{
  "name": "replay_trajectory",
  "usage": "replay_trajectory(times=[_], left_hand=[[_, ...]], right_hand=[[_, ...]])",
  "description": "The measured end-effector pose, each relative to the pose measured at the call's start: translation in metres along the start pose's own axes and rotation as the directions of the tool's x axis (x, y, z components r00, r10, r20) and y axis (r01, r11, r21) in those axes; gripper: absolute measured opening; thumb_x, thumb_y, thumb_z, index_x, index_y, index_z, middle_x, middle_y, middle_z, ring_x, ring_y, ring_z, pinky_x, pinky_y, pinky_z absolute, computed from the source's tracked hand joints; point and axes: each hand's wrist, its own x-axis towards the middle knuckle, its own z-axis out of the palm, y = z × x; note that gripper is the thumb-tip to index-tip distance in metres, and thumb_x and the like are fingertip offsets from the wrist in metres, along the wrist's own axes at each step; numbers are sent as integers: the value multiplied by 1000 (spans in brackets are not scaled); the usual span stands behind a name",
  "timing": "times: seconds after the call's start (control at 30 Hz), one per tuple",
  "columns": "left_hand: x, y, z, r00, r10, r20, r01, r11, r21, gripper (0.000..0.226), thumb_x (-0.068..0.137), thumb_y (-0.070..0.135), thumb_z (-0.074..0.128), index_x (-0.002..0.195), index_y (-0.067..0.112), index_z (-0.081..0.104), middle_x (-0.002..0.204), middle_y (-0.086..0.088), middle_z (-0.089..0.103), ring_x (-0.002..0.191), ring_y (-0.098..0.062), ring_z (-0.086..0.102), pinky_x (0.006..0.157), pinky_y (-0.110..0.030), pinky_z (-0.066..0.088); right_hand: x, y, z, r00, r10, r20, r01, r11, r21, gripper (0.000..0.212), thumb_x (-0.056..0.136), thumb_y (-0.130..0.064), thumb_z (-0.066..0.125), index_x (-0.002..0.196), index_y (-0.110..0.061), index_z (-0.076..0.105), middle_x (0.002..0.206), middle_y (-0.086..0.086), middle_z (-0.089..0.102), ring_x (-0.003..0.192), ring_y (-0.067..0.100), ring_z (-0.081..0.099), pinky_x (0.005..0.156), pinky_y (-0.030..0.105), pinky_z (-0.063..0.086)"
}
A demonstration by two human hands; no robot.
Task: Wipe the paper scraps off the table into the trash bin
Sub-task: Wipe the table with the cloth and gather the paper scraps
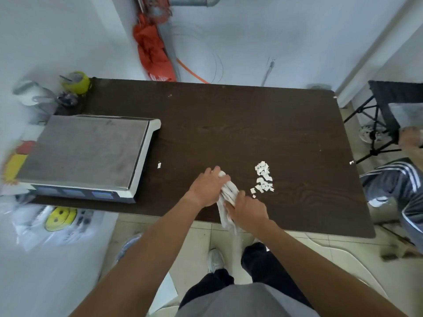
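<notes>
The person is standing at the near edge of a dark wood-grain table (251, 124). Both hands are grasping a white cloth (230, 191). The left hand (207, 188) is clenching its upper end on the tabletop, the right hand (248, 210) is gripping its middle, and its tail is hanging over the near edge. The scraps (263, 178) are lying clustered just right of the cloth. One stray scrap (159, 165) is lying apart to the left, near a scale (87, 149) occupying the left end. Pale tiles (320, 259) are covering the floor. A folding chair (386, 106) is standing beyond the right end.
</notes>
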Motion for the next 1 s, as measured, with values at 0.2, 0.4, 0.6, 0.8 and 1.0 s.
replay_trajectory(times=[0.2, 0.4, 0.6, 0.8, 1.0], left_hand=[[20, 16, -4, 999, 50, 19, -48, 996, -79, 55, 93, 0, 50, 141, 27, 46, 133, -11, 40, 113, -31, 48, 90, -43, 52], [36, 42, -6, 997, 25, -73, -31, 996, -81, 58, 93, -2, 51, 145, 23, 44, 138, -13, 39, 116, -33, 49, 88, -44, 54], [36, 24, -24, 994, 30, -109, -39, 996, -79, 66, 89, -6, 56, 146, 25, 44, 138, -11, 38, 116, -30, 49, 88, -42, 56], [2, -41, -36, 962, -158, -223, 148, 987, -59, 58, 89, 4, 65, 140, 24, 48, 132, -9, 44, 108, -28, 56, 85, -40, 56], [-58, -88, -21, 841, -500, -206, 472, 865, -172, 47, 94, 18, 67, 138, 19, 49, 127, -11, 47, 101, -30, 63, 83, -41, 54]], right_hand=[[5, 42, -9, 1000, -6, -6, 7, 999, 36, 50, 96, -63, 35, 102, -14, 43, 98, 2, 66, 87, 25, 67, 66, 33, 42], [17, 73, -21, 999, 2, -40, -5, 998, -57, 53, 97, -64, 33, 109, -13, 44, 103, 1, 66, 89, 26, 67, 64, 33, 40], [30, 74, -39, 994, -70, -83, 63, 994, -86, 52, 96, -61, 36, 119, -15, 44, 105, 0, 65, 92, 26, 67, 65, 34, 41], [70, 13, -60, 957, -251, -148, 235, 965, -112, 51, 98, -59, 38, 126, -17, 44, 109, 4, 55, 88, 32, 67, 62, 36, 40], [106, -75, -67, 892, -430, -139, 402, 896, -187, 38, 96, -33, 55, 133, -23, 49, 122, 8, 49, 104, 33, 59, 85, 42, 46]])
